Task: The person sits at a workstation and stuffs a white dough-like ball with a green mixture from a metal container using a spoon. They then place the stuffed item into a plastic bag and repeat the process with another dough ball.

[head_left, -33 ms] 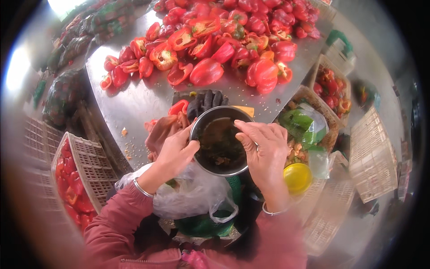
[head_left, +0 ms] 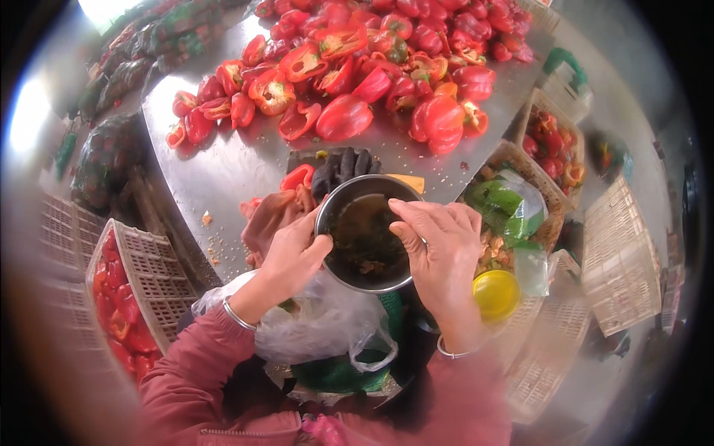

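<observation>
A round steel bowl with dark liquid and brownish bits in it is held up between my two hands, in front of the metal table's near edge. My left hand grips its left side, thumb at the rim. On the right side my right hand holds the rim, with thumb and fingertips reaching over the edge. Behind the bowl lie a dark glove and a reddish-brown glove or cloth. A thin white plastic bag rests below, near my left wrist.
Halved red peppers are heaped on the metal table. A crate of red pepper pieces stands at left. At right are a crate with scraps and green plastic, a yellow lid-like disc and another crate. Filled net bags lie far left.
</observation>
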A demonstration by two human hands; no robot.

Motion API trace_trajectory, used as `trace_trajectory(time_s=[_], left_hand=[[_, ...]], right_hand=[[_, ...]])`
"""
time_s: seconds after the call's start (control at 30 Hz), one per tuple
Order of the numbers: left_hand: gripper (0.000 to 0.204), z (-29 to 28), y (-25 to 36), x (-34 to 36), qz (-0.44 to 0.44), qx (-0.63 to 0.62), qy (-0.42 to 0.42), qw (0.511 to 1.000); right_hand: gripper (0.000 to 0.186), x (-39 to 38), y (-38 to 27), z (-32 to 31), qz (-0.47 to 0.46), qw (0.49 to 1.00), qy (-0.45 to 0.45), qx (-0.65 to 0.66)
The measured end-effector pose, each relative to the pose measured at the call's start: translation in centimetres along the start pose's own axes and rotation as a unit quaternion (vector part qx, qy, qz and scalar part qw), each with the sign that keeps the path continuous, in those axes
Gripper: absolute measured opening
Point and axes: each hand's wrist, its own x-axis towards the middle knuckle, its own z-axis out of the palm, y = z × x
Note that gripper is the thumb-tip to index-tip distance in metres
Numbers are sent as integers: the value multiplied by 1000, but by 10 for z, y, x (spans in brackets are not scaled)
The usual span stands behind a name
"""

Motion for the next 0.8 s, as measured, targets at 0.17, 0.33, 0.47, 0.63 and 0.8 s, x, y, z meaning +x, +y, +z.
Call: trace_trajectory(time_s=[0.17,0.33,0.47,0.63,0.8], left_hand=[[50,2,-8,-4,28,14,3,999],[54,5,-9,-8,55,9,1,998],[44,13,-12,-11,121,41,55,990],[41,12,-11,-8,123,33,48,991],[44,11,-14,-8,92,28,38,995]], right_hand=[[21,6,-11,-5,-37,987,-41,-150],[21,5,-15,11,-51,997,-50,-33],[19,7,-15,16,-49,995,-86,-21],[13,8,-19,8,-48,990,-130,8],[5,5,-21,5,-32,983,-174,53]])
